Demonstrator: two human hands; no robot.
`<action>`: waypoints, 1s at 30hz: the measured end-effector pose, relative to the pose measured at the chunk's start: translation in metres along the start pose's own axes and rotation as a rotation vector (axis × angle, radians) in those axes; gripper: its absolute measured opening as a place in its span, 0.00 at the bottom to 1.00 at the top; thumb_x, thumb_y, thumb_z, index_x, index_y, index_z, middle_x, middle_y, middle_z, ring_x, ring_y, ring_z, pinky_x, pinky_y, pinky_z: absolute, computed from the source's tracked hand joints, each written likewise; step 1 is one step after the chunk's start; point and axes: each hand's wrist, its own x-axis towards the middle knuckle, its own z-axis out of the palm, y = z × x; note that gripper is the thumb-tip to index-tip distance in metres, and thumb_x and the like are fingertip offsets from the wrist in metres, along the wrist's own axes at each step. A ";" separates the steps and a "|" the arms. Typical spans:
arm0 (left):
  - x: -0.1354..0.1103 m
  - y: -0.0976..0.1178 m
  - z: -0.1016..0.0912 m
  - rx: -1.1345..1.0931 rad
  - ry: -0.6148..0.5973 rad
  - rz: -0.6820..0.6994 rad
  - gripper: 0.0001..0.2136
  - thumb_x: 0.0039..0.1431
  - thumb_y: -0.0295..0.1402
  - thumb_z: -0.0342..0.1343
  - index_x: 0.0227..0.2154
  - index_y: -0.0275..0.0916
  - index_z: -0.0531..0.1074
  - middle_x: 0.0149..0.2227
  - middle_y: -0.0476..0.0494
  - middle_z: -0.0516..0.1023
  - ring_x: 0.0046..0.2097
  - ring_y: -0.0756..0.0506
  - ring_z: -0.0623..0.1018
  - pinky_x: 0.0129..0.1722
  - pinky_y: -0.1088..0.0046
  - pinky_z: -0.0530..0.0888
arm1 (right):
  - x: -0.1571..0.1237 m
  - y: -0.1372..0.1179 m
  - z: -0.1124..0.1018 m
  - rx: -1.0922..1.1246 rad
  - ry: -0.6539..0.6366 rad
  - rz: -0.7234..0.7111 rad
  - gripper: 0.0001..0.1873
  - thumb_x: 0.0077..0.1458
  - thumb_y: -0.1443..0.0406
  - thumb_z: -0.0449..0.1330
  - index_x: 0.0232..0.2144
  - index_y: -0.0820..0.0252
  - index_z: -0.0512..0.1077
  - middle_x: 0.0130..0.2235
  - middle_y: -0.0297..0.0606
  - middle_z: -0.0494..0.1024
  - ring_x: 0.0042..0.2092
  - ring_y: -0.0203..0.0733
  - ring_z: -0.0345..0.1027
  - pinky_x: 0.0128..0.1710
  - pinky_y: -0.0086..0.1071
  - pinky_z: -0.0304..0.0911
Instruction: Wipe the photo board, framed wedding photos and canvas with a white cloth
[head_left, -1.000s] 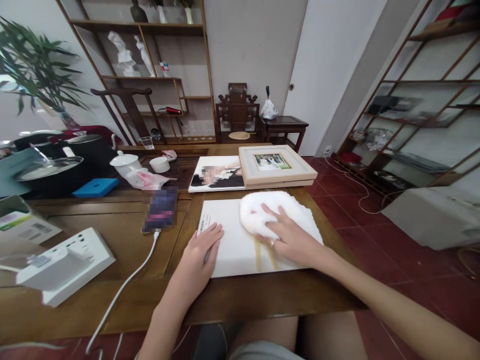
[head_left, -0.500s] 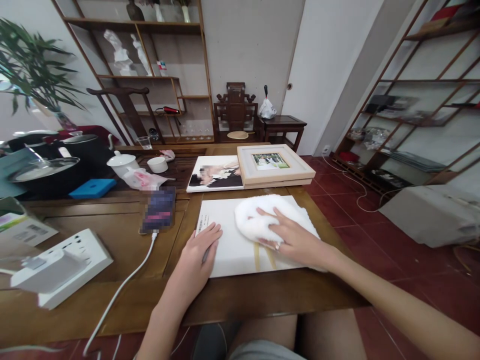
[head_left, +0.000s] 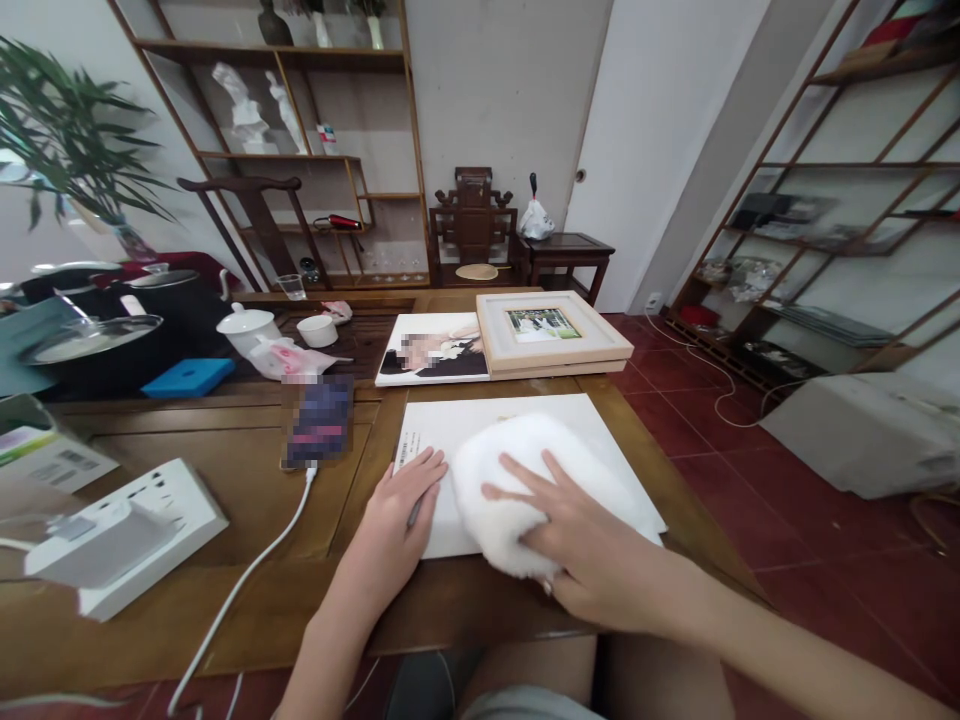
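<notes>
A white rectangular panel [head_left: 442, 428] with small printed text and a barcode at its left side lies flat near the front edge of the wooden table. My left hand [head_left: 409, 495] rests on the panel's left edge, fingers stretched out and holding nothing. A fluffy white cloth [head_left: 480, 455] covers much of the panel's middle and right. On top of it, my right hand [head_left: 577, 530] presses with several fingers spread, while the others curl in at the cloth's near edge. The cloth hides most of the panel's near part.
Beyond the panel lie a photo print [head_left: 431, 350] and stacked wooden picture frames [head_left: 555, 345]. To the left are a phone [head_left: 319, 425] on a white cable [head_left: 262, 560], a power strip [head_left: 142, 540], a blue box [head_left: 187, 377], a teapot [head_left: 247, 325] and pots [head_left: 97, 340].
My right hand has drawn the cloth toward me and slightly left, reaching the panel's near edge. The tan strips seen on the panel earlier are now covered. My left hand has stayed put.
</notes>
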 end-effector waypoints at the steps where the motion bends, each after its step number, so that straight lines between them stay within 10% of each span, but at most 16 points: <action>1: 0.000 0.000 0.000 0.000 -0.002 0.000 0.14 0.61 0.30 0.45 0.45 0.41 0.74 0.50 0.40 0.76 0.55 0.39 0.72 0.55 0.50 0.67 | -0.005 -0.004 -0.001 0.016 -0.019 -0.022 0.24 0.41 0.75 0.52 0.41 0.58 0.73 0.63 0.39 0.57 0.66 0.55 0.31 0.60 0.62 0.28; 10: 0.000 0.000 -0.001 -0.011 -0.008 -0.003 0.15 0.61 0.30 0.45 0.45 0.39 0.74 0.50 0.39 0.76 0.55 0.38 0.72 0.54 0.48 0.67 | 0.023 0.031 -0.009 0.022 0.089 0.092 0.17 0.51 0.73 0.51 0.43 0.61 0.72 0.59 0.46 0.64 0.66 0.48 0.38 0.62 0.53 0.36; 18: 0.000 0.006 -0.005 -0.042 -0.049 -0.049 0.16 0.63 0.32 0.43 0.48 0.40 0.72 0.54 0.40 0.73 0.58 0.39 0.69 0.58 0.49 0.62 | 0.075 0.036 -0.002 -0.050 0.192 0.260 0.20 0.54 0.69 0.48 0.49 0.61 0.69 0.60 0.47 0.62 0.65 0.58 0.37 0.56 0.68 0.34; 30: -0.005 0.013 -0.015 -0.125 -0.001 -0.043 0.21 0.67 0.35 0.35 0.60 0.39 0.57 0.65 0.43 0.54 0.66 0.44 0.53 0.63 0.59 0.54 | 0.022 -0.019 0.001 0.001 -0.068 -0.295 0.18 0.46 0.69 0.54 0.41 0.58 0.73 0.61 0.36 0.63 0.65 0.43 0.39 0.63 0.49 0.22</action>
